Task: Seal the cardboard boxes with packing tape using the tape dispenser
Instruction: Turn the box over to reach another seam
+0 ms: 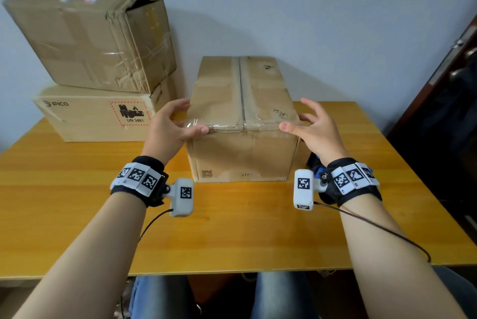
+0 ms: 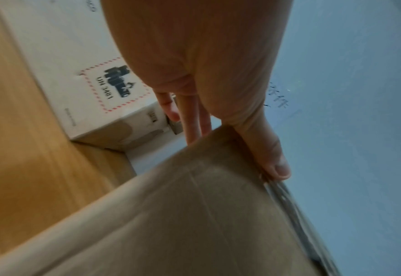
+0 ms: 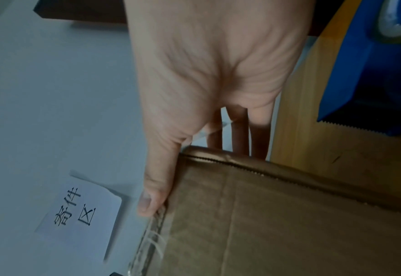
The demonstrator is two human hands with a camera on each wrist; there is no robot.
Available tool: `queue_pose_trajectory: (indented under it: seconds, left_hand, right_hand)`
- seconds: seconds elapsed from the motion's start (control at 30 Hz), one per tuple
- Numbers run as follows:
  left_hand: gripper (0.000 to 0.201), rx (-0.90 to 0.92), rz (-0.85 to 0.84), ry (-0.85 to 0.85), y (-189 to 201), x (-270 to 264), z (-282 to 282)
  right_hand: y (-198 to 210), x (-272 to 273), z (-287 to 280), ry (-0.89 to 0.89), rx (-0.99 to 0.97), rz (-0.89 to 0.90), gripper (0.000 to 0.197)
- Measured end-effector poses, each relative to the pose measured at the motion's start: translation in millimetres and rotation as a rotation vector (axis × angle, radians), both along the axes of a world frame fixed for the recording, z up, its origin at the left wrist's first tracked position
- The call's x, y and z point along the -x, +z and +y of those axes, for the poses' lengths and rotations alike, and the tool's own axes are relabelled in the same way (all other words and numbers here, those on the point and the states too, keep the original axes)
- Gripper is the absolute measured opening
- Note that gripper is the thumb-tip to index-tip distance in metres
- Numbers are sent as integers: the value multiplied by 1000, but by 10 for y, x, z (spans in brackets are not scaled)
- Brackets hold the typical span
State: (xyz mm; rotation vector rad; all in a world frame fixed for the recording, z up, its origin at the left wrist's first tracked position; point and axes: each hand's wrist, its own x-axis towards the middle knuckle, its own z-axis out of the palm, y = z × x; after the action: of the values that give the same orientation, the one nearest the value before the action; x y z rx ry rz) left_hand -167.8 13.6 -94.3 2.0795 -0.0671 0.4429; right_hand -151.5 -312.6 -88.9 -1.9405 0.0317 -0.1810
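Note:
A brown cardboard box (image 1: 242, 101) stands in the middle of the wooden table, flaps closed. A wrinkled strip of clear tape (image 1: 242, 126) runs along its near top edge. My left hand (image 1: 192, 117) is at the near left corner, thumb on the tape, fingers down the left side (image 2: 194, 134). My right hand (image 1: 296, 114) is at the near right corner, thumb pressing the tape (image 3: 147, 205), fingers spread beside the box. The blue tape dispenser (image 3: 371, 65) lies on the table right of the box, mostly hidden behind my right wrist in the head view.
Two more cardboard boxes are stacked at the back left: a PICO box (image 1: 95, 114) with a battered, taped box (image 1: 90, 37) tilted on top. The table (image 1: 232, 228) ends at a white wall. A dark door (image 1: 451, 112) stands to the right.

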Motion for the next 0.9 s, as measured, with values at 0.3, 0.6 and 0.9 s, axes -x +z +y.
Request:
queue_pose_trajectory:
  seconds: [0.3,0.6,0.9]
  left_hand:
    - [103,365,64,-90,-143,-11,93]
    - [99,545,58,-101,-298,-44,75]
    - [83,705,305,-187,-417,-12,-40]
  right_hand:
    - [-36,3,9,-33,-3,10,86]
    - [-27,20,4,-33,-4,19,76]
    - [-53,28,15,-40,-20,5,72]
